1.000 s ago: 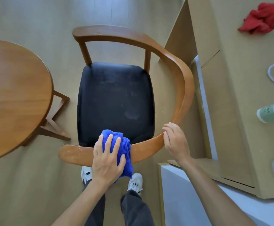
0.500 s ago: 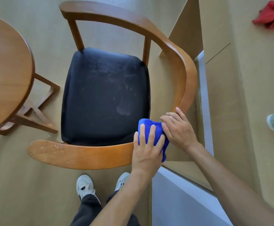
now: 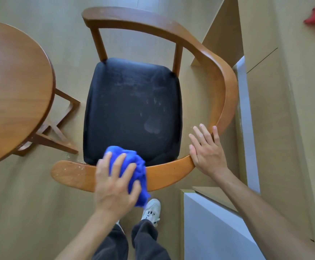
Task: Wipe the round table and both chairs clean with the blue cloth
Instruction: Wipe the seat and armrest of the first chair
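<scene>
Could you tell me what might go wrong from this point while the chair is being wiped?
1. White specks sit on the chair rail to the left of the blue cloth; a sideways stroke by the left hand could push them onto the dark seat or the floor.
2. The seat shows pale smudges, easily missed.
3. The right hand only rests flat on the rail, so the chair might shift.
</scene>
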A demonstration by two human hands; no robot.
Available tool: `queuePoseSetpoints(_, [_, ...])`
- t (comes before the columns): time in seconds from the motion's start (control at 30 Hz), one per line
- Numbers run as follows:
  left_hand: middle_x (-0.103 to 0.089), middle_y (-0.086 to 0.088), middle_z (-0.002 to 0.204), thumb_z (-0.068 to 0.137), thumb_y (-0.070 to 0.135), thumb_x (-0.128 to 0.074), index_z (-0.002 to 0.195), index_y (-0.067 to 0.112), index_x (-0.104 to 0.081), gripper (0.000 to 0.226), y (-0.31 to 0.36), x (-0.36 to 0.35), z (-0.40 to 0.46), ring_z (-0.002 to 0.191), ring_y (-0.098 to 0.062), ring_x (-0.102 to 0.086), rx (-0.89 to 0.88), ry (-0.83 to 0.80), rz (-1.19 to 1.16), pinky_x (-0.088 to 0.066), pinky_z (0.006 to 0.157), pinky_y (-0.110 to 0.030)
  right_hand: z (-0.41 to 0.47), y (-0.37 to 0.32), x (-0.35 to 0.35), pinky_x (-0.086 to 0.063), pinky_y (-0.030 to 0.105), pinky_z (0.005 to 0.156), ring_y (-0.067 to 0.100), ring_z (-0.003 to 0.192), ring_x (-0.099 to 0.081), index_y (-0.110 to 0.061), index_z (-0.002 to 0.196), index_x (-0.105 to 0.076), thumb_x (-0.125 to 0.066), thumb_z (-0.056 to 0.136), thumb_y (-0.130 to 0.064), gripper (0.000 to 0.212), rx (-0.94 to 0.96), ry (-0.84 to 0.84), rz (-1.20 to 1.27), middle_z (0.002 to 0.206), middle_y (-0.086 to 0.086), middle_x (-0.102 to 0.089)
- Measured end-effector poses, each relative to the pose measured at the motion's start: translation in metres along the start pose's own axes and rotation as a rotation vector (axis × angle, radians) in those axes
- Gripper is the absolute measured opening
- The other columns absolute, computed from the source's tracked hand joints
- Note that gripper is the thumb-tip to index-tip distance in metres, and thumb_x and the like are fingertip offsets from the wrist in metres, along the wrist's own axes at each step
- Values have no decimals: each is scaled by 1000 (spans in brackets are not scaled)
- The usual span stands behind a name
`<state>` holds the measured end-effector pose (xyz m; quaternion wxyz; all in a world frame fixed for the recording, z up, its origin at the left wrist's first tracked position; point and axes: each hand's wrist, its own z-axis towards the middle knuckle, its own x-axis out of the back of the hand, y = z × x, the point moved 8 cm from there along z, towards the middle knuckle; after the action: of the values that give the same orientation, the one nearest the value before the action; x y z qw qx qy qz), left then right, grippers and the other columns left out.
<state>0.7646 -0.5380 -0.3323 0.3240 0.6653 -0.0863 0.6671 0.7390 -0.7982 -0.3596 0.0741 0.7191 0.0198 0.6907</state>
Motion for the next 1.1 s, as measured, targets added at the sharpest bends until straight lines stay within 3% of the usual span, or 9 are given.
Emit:
queuePoseSetpoints(0.13, [-59, -16, 129, 75, 39, -63, 110, 15, -70, 43, 92, -28, 23, 123, -50, -46, -38, -116, -71, -34, 104, -61, 2, -18, 2, -31, 54, 111, 32, 130, -49, -4, 112, -69, -39, 96, -24, 40, 156, 80, 63, 131, 16, -59])
queuePoseSetpoints(0.23, [-58, -13, 130, 77, 39, -60, 108, 19, -68, 38, 93, -34, 27, 124, -46, -47, -92, -115, -62, -36, 104, -57, 4, -22, 3, -35, 49, 106, 31, 122, -56, -6, 104, -73, -39, 94, -24, 39, 157, 130, 111, 125, 14, -64])
queuePoseSetpoints(0.37, [-63, -14, 121, 72, 25, -65, 95, 11, -72, 28, 6, -2, 0, 117, -48, -50, -148, -40, -87, -41, 95, -56, 4, -22, 0, -34, 48, 108, 34, 118, -58, -6, 102, -73, -33, 95, -26, 45, 162, 95, 124, 122, 16, -65])
queuePoseSetpoints(0.47, [-63, -17, 120, 72, 19, -59, 96, 6, -74, 31, -92, 35, -9, 119, -48, -48, -98, -11, -53, -42, 97, -55, 5, -22, -3, -31, 48, 109, 36, 117, -58, -5, 102, -73, -27, 96, -28, 52, 142, 63, 127, 121, 18, -65])
queuePoseSetpoints(0.63, [-62, -16, 116, 76, 24, -45, 101, 1, -71, 43, -182, 57, 5, 112, -38, -54, 288, 15, -204, -42, 101, -40, 6, -20, -5, -31, 48, 108, 37, 113, -59, -4, 100, -74, -27, 96, -29, 53, 120, 49, 121, 118, 19, -66])
queuePoseSetpoints(0.73, [-65, -15, 109, 71, 16, -49, 90, 1, -72, 34, -157, 58, 5, 107, -41, -56, 265, 101, -193, -45, 97, -42, 6, -20, -5, -32, 47, 106, 38, 111, -60, -4, 99, -74, -28, 95, -29, 52, 113, 57, 131, 117, 19, -66])
queuePoseSetpoints(0.87, [-68, -10, 105, 62, 14, -60, 78, 7, -70, 21, -51, 34, 13, 106, -44, -57, -20, 45, -124, -48, 80, -47, 8, -21, -5, -32, 47, 105, 39, 109, -60, -3, 99, -74, -28, 95, -29, 53, 117, 46, 125, 116, 20, -66])
queuePoseSetpoints(1.0, [-62, -10, 119, 73, 29, -61, 89, 14, -65, 22, 50, -9, 19, 117, -43, -51, -99, -116, -171, -44, 92, -50, 7, -19, -5, -32, 46, 103, 38, 107, -60, -4, 98, -73, -26, 95, -30, 54, 102, 16, 95, 114, 19, -67])
queuePoseSetpoints(1.1, [-62, -13, 119, 73, 23, -62, 89, 11, -67, 21, 19, -2, 12, 114, -44, -52, -198, -70, -146, -44, 94, -49, 8, -19, -4, -33, 46, 102, 38, 105, -62, -3, 96, -74, -22, 98, -32, 59, 121, 16, 92, 111, 19, -68])
